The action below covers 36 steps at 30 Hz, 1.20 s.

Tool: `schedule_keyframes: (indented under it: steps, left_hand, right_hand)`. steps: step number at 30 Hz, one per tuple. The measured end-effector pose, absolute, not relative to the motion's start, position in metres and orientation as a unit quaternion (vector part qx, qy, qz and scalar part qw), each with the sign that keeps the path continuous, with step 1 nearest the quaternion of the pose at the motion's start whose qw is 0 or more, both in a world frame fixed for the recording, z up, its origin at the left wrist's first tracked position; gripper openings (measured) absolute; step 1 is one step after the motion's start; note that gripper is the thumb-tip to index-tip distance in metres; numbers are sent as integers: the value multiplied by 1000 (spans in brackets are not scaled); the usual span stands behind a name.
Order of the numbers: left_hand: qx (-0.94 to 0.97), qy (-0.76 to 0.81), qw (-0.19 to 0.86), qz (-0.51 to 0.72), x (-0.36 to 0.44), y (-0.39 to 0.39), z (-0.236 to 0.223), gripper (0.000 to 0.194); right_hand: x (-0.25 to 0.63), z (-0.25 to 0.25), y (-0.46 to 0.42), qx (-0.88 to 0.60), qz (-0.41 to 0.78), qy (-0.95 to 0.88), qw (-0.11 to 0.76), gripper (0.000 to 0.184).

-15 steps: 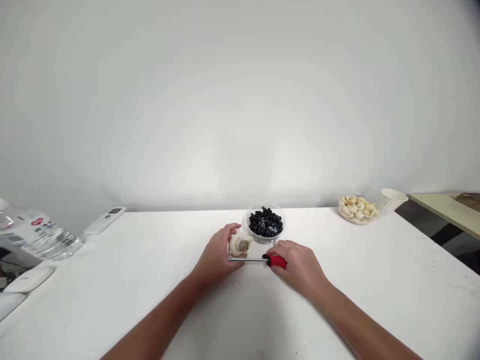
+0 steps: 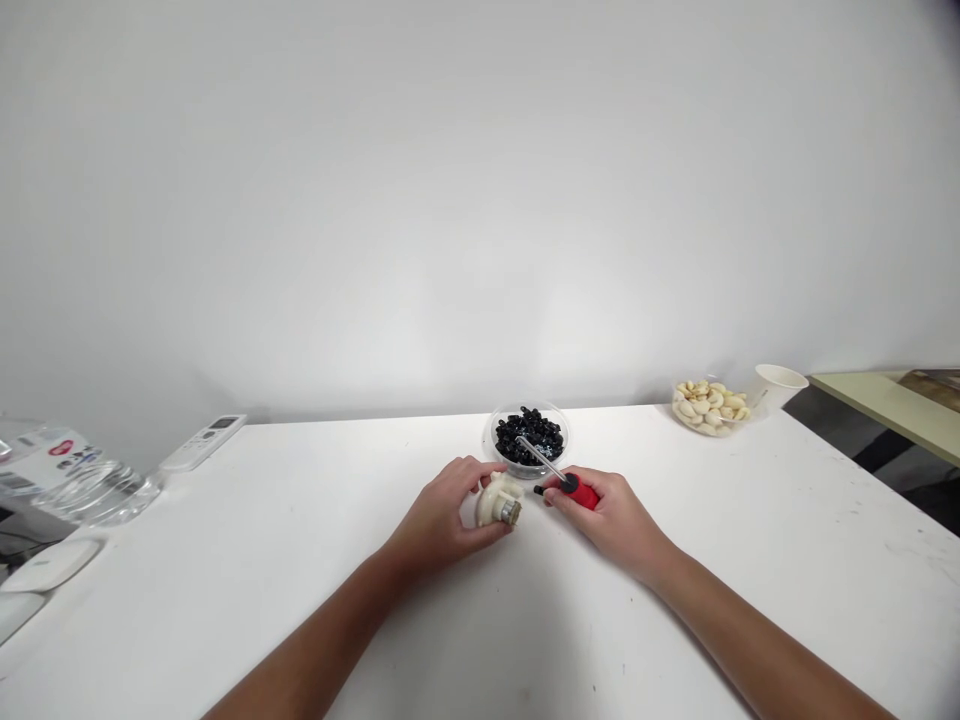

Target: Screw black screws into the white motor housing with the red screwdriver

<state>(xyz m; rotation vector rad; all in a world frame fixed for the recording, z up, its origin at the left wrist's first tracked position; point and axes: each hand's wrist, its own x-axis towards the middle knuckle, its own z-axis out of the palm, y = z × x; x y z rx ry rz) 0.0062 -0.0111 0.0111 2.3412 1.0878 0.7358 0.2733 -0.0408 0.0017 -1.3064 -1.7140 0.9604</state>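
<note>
Both forearms run out of view below. The left hand [image 2: 454, 508] grips the part [image 2: 491, 500], its fingers hiding one side: cream, knobbly plastic with a stubby metal cylinder, between the hands. The right hand [image 2: 616, 518] grasps the screwdriver [image 2: 582, 492], covering some of its red handle; a black bit [image 2: 539, 490] at the fingertips is too small to identify. The slim metal shaft slants across a clear round bowl [image 2: 517, 469] of glossy black pieces [image 2: 529, 432]. Farther right, a tapered cup's [image 2: 776, 388] base is indistinct.
</note>
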Motion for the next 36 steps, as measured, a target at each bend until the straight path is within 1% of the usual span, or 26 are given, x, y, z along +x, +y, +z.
schedule_keyframes:
  steps: [3, 5, 9, 13, 17, 19, 24, 28, 33, 36]
  left_hand:
    - [840, 405, 245, 264, 6, -13, 10, 64]
    - [831, 414, 258, 269, 6, -14, 9, 66]
    - [832, 413, 265, 257, 5, -13, 10, 58]
    - [854, 385, 255, 239, 4, -13, 17, 58]
    - [874, 349, 253, 227, 3, -17, 21, 41]
    - [873, 351, 255, 222, 4, -19, 20, 36]
    - [857, 374, 292, 202, 6, -24, 19, 45]
    - [842, 369, 347, 184, 10, -29, 19, 41]
    - [814, 384, 366, 239, 21, -33, 11, 40]
    - [787, 412, 380, 257, 27, -33, 5, 38]
  right_hand:
    - [274, 4, -42, -495, 403, -673, 375, 31]
    - [274, 4, -42, -493, 412, -668, 374, 29]
    - [275, 6, -42, -518, 421, -642, 376, 28]
    - [275, 6, -41, -517, 418, -638, 389, 25]
    - [275, 5, -40, -511, 421, -636, 397, 27]
    - [274, 5, -40, -511, 424, -636, 394, 28]
    - [271, 9, -42, -491, 462, -623, 397, 28]
    - [270, 9, -43, -480, 502, -599, 399, 32]
    - [268, 8, -42, -441, 584, -551, 400, 37]
    - [265, 10, -42, -435, 604, -529, 408, 37]
